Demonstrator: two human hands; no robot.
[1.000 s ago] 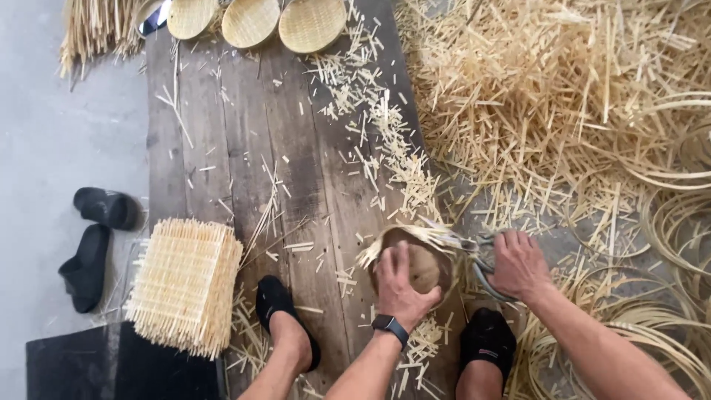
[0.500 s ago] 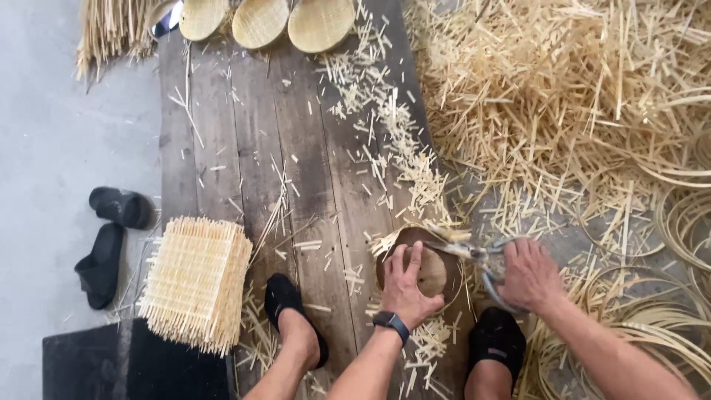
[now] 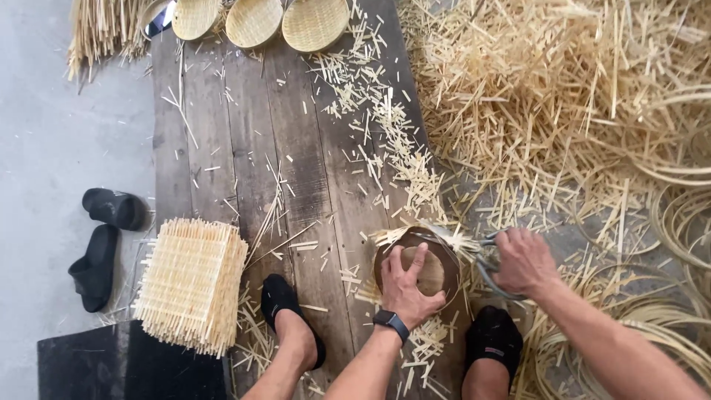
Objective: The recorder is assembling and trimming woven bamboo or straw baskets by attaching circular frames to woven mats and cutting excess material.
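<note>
One wooden platform (image 3: 244, 148) carries one stack of woven mats (image 3: 191, 281) near left, three woven trays (image 3: 255, 21) far, two black slippers (image 3: 104, 244) left. Left hand (image 3: 406, 285) presses flat on one round mould (image 3: 437, 259); right hand (image 3: 524, 261) closed around shears (image 3: 485, 267).

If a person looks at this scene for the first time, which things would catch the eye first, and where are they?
Low in the middle, the left hand presses down on a round wooden mould with bamboo strips under it, while the right hand works metal shears at its edge. A huge pile of bamboo offcuts fills the upper right. A stack of square woven mats sits at lower left.
</note>
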